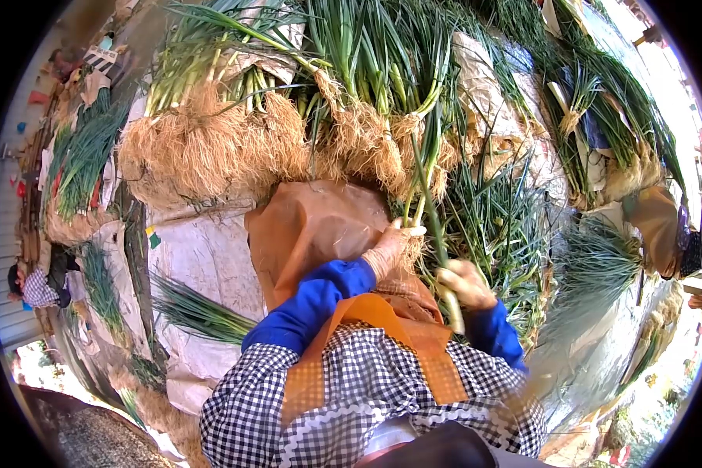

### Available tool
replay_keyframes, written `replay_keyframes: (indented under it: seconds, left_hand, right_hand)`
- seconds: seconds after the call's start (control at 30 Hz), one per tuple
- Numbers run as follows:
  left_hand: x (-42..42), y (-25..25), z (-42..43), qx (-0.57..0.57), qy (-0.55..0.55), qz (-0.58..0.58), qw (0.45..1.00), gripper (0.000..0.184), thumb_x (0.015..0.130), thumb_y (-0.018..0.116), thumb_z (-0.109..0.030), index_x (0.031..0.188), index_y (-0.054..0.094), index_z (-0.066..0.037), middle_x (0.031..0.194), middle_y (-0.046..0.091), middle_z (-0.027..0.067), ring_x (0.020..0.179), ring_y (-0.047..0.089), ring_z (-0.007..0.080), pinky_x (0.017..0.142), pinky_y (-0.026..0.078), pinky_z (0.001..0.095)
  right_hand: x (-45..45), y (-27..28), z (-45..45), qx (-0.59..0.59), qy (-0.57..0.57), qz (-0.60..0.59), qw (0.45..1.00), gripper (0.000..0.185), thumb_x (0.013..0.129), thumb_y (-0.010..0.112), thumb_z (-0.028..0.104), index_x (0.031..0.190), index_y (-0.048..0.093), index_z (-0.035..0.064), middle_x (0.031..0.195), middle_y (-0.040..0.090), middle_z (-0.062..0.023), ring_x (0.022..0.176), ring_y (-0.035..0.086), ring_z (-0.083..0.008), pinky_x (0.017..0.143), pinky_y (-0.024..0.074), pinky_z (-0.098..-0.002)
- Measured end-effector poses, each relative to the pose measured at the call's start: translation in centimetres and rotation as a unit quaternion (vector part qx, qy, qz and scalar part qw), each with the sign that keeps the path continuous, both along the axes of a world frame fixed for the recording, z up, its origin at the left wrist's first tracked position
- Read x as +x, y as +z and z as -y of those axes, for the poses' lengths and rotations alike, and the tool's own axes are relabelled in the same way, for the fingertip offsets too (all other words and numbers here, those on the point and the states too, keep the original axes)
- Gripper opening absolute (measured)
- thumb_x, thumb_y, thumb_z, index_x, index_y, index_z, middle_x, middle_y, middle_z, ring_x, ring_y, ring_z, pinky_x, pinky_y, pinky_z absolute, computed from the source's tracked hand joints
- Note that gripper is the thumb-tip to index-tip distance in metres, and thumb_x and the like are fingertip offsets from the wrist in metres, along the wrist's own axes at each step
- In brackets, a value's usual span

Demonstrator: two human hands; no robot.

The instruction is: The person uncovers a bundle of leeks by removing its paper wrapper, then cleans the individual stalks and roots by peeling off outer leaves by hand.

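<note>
My left hand (394, 245) is closed around a few green onions (415, 209), their pale stems rising past my fingers and roots showing beside my palm. Just right of it, my right hand (466, 285) has its fingers curled on a single green onion stalk (451, 309), whose whitish end points down toward my apron. Motion blurs this stalk's upper part. Beneath both hands lies a brown plastic apron (320, 226) spread over my lap. A large row of green onions with tan, tangled roots (203, 148) lies in front of me.
Loose green leaves (491, 234) are heaped to my right. A small bunch of green onions (199, 312) rests on white sacking (207, 265) at my left. Other people (43, 287) sit at both edges, among more onion piles (93, 156).
</note>
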State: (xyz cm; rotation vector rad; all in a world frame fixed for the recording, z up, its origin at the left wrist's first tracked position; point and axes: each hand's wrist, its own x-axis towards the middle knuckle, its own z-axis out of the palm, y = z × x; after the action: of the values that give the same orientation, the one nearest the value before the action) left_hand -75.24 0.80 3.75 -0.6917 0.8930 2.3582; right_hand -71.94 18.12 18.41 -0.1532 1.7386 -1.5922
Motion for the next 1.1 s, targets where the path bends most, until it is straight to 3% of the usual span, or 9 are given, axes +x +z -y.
replay_keyframes:
  seconds: [0.13,0.2,0.27,0.47,0.53,0.6,0.73,0.83,1.1]
  left_hand:
    - [-0.3,3.0,0.2,-0.020,-0.022,-0.020,0.999,0.027,0.077,0.063,-0.002,0.098,0.049,-0.008,0.083,0.058,0.0046,0.072,0.056,0.0144,0.065,0.048,0.0264]
    - [-0.1,3.6,0.2,-0.017,-0.030,-0.038,0.999,0.030,0.077,0.062,-0.002,0.103,0.047,-0.007,0.083,0.057,0.0051,0.073,0.057,0.0146,0.065,0.049,0.0261]
    - [0.4,2.3,0.0,-0.020,-0.027,-0.084,0.996,0.029,0.078,0.061,-0.004,0.103,0.047,-0.006,0.084,0.054,0.0044,0.074,0.057,0.0152,0.065,0.049,0.0265]
    - [-0.2,4.0,1.7,0.039,-0.047,-0.012,0.998,0.021,0.080,0.062,-0.007,0.099,0.053,-0.006,0.072,0.053,-0.0007,0.062,0.053,0.0097,0.054,0.046,0.0204]
    - [-0.5,2.6,4.4,0.218,-0.049,-0.016,0.975,0.013,0.084,0.058,-0.018,0.090,0.056,-0.007,0.067,0.053,-0.0003,0.055,0.050,0.0067,0.049,0.045,0.0182]
    - [-1.6,12.4,7.4,0.306,-0.105,-0.107,0.940,0.024,0.084,0.057,-0.026,0.093,0.057,-0.004,0.067,0.053,0.0019,0.055,0.050,0.0087,0.049,0.045,0.0189]
    - [-1.9,24.8,15.2,0.259,-0.086,-0.288,0.918,0.034,0.084,0.051,-0.015,0.112,0.050,0.003,0.077,0.060,0.0123,0.070,0.061,0.0223,0.060,0.055,0.0326]
    - [-3.1,30.2,18.0,0.285,-0.136,-0.438,0.842,0.040,0.083,0.046,-0.007,0.122,0.043,0.004,0.080,0.061,0.0161,0.077,0.064,0.0278,0.066,0.057,0.0391]
    - [-6.9,20.4,14.5,-0.061,0.058,-0.276,0.958,0.019,0.088,0.052,-0.013,0.104,0.052,-0.003,0.064,0.052,-0.0004,0.053,0.048,0.0076,0.044,0.040,0.0179]
  right_hand:
    - [2.6,-5.1,-11.2,0.355,-0.061,0.065,0.930,0.023,0.083,0.059,0.027,0.081,0.061,0.0039,0.062,0.058,-0.0035,0.055,0.053,-0.0124,0.052,0.0441,-0.0262]
    - [2.2,-8.3,-12.6,0.670,0.200,-0.160,0.697,0.023,0.086,0.056,0.025,0.086,0.063,0.0030,0.062,0.058,-0.0045,0.057,0.055,-0.0128,0.055,0.0451,-0.0270]
    - [-1.6,-7.8,-8.0,0.396,-0.090,-0.155,0.901,0.024,0.086,0.055,0.025,0.086,0.063,0.0020,0.061,0.057,-0.0048,0.056,0.054,-0.0125,0.056,0.0439,-0.0262]
    - [-10.2,-8.6,3.7,0.049,-0.287,-0.126,0.948,0.021,0.086,0.058,0.022,0.085,0.061,0.0016,0.061,0.055,-0.0028,0.055,0.050,-0.0097,0.052,0.0398,-0.0243]
    - [-12.2,-10.2,4.1,0.226,-0.280,-0.341,0.869,0.028,0.083,0.060,0.030,0.095,0.060,0.0035,0.080,0.064,-0.0079,0.075,0.062,-0.0216,0.066,0.0479,-0.0305]
    - [-13.9,-10.1,4.0,0.392,-0.224,-0.496,0.742,0.041,0.081,0.061,0.037,0.105,0.056,0.0048,0.098,0.063,-0.0106,0.091,0.060,-0.0268,0.076,0.0478,-0.0347]
    - [-17.5,-10.9,0.8,0.504,-0.037,-0.264,0.821,0.049,0.079,0.057,0.050,0.109,0.057,0.0114,0.100,0.062,-0.0134,0.095,0.059,-0.0289,0.080,0.0464,-0.0358]
    - [-19.4,-10.3,2.1,0.455,-0.202,-0.362,0.788,0.033,0.081,0.056,0.044,0.087,0.063,0.0127,0.084,0.064,-0.0110,0.078,0.061,-0.0297,0.068,0.0473,-0.0360]
    - [-26.7,-6.8,11.9,0.317,-0.233,-0.301,0.869,0.044,0.078,0.060,0.049,0.090,0.065,0.0074,0.077,0.064,-0.0114,0.073,0.062,-0.0221,0.066,0.0485,-0.0315]
